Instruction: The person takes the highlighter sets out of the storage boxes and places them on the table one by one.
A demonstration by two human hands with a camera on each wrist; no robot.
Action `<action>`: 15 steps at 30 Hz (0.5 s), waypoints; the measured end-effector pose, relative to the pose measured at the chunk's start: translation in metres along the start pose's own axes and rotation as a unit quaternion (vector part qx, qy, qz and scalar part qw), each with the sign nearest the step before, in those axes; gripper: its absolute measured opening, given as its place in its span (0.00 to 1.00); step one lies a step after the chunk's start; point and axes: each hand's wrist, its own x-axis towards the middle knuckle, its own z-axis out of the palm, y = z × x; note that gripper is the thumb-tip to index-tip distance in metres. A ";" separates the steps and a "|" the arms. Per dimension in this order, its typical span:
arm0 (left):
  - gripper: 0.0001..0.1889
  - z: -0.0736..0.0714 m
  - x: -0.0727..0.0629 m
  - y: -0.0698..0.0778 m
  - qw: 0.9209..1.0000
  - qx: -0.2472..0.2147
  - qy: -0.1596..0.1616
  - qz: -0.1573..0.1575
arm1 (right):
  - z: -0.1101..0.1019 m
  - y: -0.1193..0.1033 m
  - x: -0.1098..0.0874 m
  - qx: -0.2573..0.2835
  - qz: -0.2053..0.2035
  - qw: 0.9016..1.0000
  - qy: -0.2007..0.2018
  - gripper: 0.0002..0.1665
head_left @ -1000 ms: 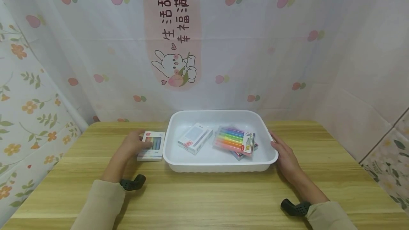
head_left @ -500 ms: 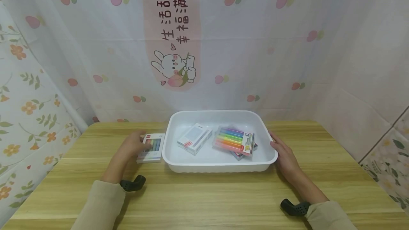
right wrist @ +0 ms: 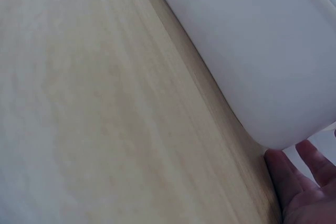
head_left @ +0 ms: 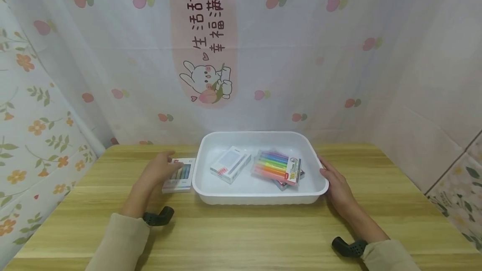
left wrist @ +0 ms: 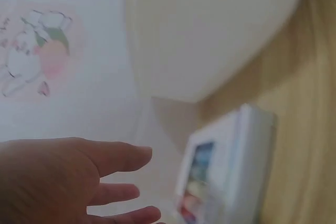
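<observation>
My left hand point(head_left: 159, 170) is just above a flat white box point(head_left: 180, 185) with a window showing coloured sticks. In the left wrist view the thumb and fingers point(left wrist: 123, 157) are straight and spread, with a gap between them and the box. That box lies on the table against the left side of a white plastic tray point(head_left: 260, 200). At the tray's right end, my right hand point(head_left: 338, 189) rests with its thumb by the rim. Its fingers point(right wrist: 286, 174) are fairly straight against the tray's outer wall in the right wrist view.
Inside the tray lie a white box point(head_left: 230, 164) with a red label and a clear pack of rainbow-coloured pens point(head_left: 275, 166) on top of another pack. A printed curtain point(head_left: 278, 66) hangs behind the wooden table point(head_left: 241, 237).
The white box beside the tray has been lowered flat onto the table. My left thumb and fingers have come off it and lifted slightly. My right hand has stayed at the tray.
</observation>
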 end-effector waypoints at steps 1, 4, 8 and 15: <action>0.36 -0.001 -0.001 0.003 1.000 -0.003 0.001 0.004 | 0.000 0.000 0.000 0.002 0.000 1.000 -0.001 0.37; 0.35 -0.007 -0.005 0.014 1.000 -0.011 0.007 0.024 | 0.001 -0.001 0.000 0.004 0.001 1.000 0.000 0.37; 0.35 -0.011 -0.007 0.029 0.999 -0.008 0.016 0.048 | 0.002 0.000 -0.001 0.003 0.008 1.000 0.001 0.37; 0.33 -0.013 -0.009 0.058 0.998 0.023 0.013 0.056 | 0.001 0.001 -0.001 0.000 0.008 1.000 0.004 0.36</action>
